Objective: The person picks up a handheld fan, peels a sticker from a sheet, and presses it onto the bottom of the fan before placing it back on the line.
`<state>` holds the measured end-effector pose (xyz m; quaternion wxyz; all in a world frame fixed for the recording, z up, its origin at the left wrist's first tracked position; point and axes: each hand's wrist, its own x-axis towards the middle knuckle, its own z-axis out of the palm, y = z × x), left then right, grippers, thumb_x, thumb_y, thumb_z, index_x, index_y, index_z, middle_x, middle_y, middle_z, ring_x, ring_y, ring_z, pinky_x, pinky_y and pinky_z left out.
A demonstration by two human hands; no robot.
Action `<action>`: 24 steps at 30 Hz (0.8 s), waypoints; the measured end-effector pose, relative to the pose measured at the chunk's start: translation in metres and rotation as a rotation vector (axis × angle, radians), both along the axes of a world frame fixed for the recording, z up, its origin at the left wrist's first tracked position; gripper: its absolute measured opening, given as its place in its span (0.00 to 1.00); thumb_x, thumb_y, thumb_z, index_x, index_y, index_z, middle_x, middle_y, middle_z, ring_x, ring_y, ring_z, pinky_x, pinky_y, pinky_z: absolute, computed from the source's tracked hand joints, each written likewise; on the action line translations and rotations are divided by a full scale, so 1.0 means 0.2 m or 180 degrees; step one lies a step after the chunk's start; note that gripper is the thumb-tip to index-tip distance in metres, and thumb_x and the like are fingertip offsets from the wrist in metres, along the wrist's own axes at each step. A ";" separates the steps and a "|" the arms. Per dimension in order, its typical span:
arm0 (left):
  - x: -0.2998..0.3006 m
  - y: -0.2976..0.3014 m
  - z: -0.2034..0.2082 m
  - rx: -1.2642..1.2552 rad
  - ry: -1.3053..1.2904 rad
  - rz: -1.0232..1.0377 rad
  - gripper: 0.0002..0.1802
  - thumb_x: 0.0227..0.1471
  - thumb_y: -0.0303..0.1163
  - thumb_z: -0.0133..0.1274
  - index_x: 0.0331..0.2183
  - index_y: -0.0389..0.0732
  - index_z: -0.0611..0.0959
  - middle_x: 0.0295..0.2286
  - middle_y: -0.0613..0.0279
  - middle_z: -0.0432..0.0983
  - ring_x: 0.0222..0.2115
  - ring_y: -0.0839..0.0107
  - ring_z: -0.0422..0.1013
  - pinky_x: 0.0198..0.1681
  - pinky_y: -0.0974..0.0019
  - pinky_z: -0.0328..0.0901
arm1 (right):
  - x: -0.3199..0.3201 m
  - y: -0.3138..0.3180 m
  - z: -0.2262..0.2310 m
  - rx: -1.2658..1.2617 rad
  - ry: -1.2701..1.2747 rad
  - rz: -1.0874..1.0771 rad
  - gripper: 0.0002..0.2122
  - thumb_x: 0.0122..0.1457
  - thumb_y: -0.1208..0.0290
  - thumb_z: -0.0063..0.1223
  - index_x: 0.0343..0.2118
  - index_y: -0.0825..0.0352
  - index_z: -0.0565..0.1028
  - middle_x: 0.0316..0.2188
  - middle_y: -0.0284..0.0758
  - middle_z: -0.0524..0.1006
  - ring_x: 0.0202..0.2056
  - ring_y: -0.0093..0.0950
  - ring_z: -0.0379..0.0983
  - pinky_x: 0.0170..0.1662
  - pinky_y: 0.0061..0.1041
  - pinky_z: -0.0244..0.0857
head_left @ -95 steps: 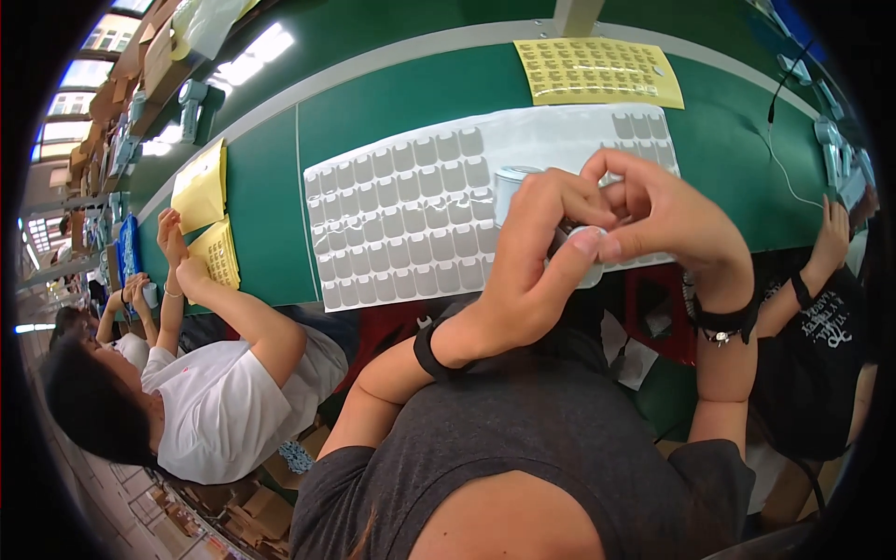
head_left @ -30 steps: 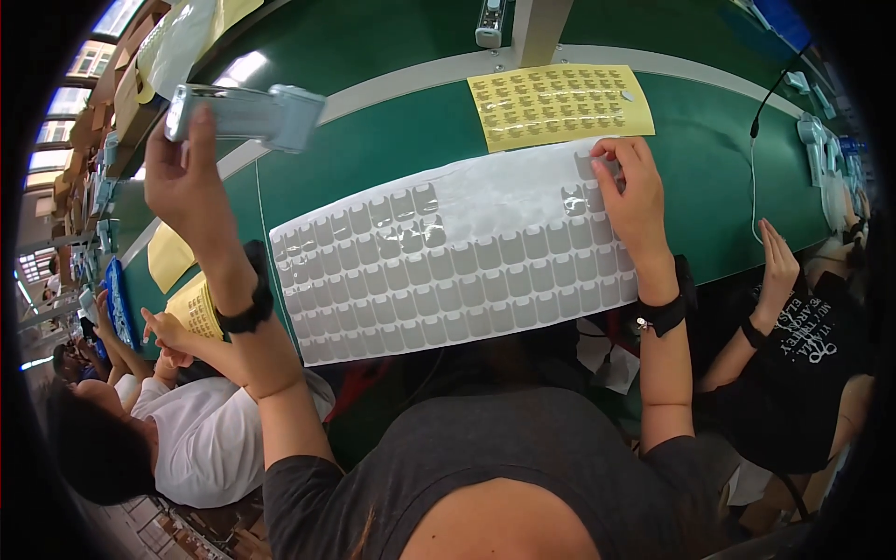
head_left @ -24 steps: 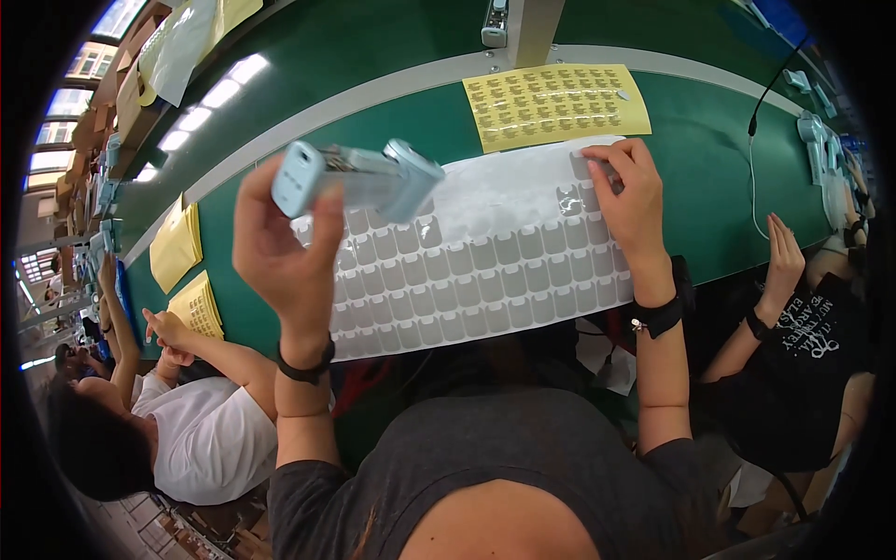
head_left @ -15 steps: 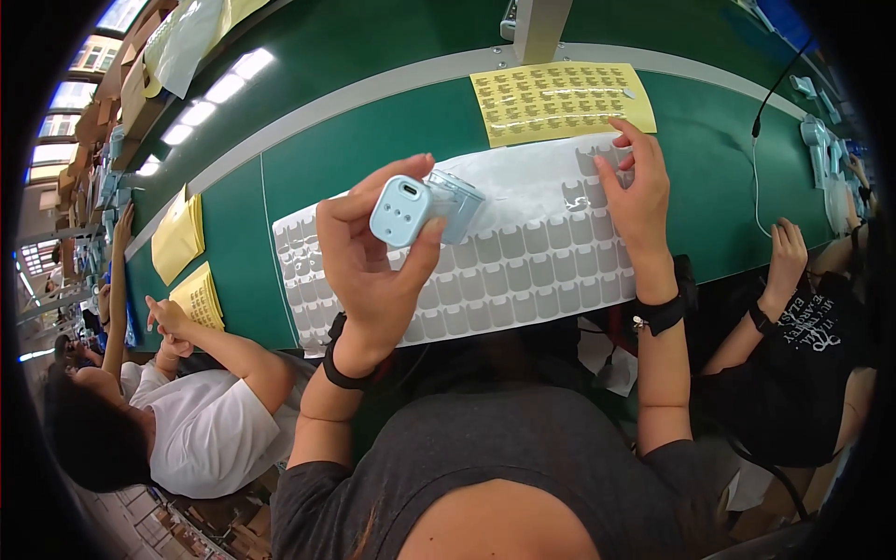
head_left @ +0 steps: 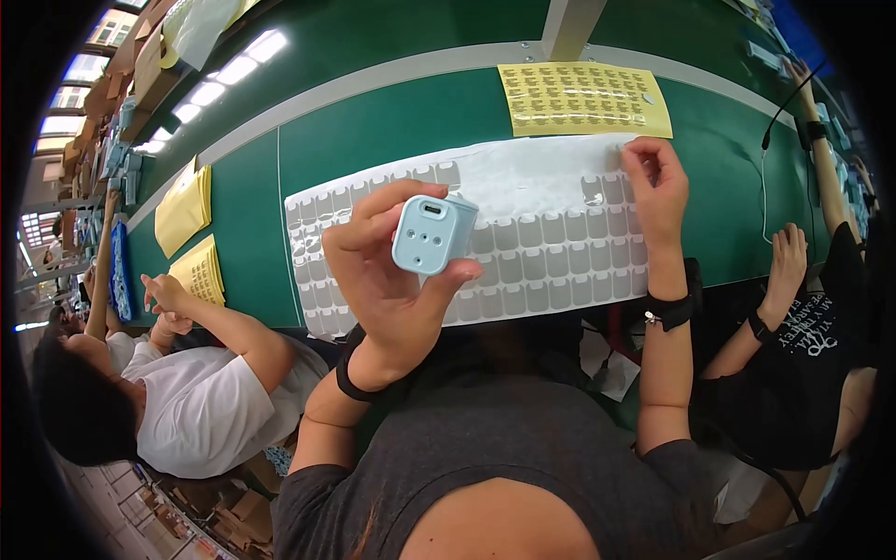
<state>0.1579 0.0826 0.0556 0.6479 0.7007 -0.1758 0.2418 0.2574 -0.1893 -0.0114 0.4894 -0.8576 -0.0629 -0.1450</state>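
My left hand [head_left: 392, 271] grips a small light-blue plastic device [head_left: 435, 233] between thumb and fingers, above the sheet. The device's end face is turned up and shows a charging port and several small round holes. My right hand [head_left: 659, 191] is at the far right corner of a white backing sheet [head_left: 523, 177] with rows of grey stickers [head_left: 509, 238]. Its thumb and index finger are pinched together; what is between them is too small to make out. Part of the sheet's far side is bare of stickers.
A yellow label sheet [head_left: 588, 98] lies beyond the white sheet on the green table [head_left: 373, 140]. Yellow sheets [head_left: 184, 213] are stacked at the left. A white cable [head_left: 765, 187] hangs at the right. Co-workers sit on both sides, one with a hand [head_left: 789, 266] at the table edge.
My left hand has turned the device so its port end faces up more squarely. My right hand's fingers have closed into a pinch, and grey stickers beside them no longer show.
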 end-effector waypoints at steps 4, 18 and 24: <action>-0.02 -0.04 -0.02 -0.0128 0.0102 0.0119 0.36 0.38 0.24 0.67 0.44 0.41 0.61 0.44 0.45 0.67 0.45 0.61 0.68 0.46 0.62 0.66 | 0.01 -0.04 -0.05 0.1030 0.0347 0.0183 0.04 0.55 0.78 0.56 0.33 0.68 0.73 0.33 0.27 0.73 0.31 0.16 0.66 0.37 0.14 0.61; -0.04 -0.16 -0.11 0.0398 -0.0068 0.0106 0.40 0.37 0.24 0.66 0.48 0.38 0.60 0.42 0.50 0.59 0.41 0.61 0.60 0.46 0.60 0.59 | -0.29 0.30 0.65 0.2419 0.2104 0.1466 0.13 0.50 0.80 0.59 0.39 0.69 0.69 0.27 0.31 0.76 0.28 0.14 0.69 0.33 0.11 0.62; -0.07 -0.18 -0.02 0.1245 0.0176 0.0397 0.37 0.34 0.17 0.59 0.49 0.36 0.64 0.42 0.50 0.57 0.42 0.57 0.58 0.46 0.59 0.57 | -0.35 0.39 0.72 0.1780 0.2322 0.1267 0.23 0.46 0.84 0.60 0.43 0.65 0.61 0.24 0.30 0.74 0.26 0.13 0.69 0.31 0.09 0.61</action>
